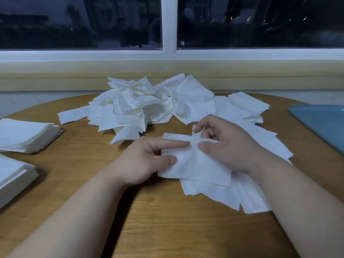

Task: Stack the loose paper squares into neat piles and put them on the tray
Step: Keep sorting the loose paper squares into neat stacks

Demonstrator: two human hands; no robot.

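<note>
Our left hand pinches the near side of a paper square, thumb on top; our right hand seems to pinch its far edge. The square lies over loose sheets on the table, with the tray far right.

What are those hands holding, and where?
One white paper square: the left hand grips its left edge, the right hand pinches its upper edge.
</note>
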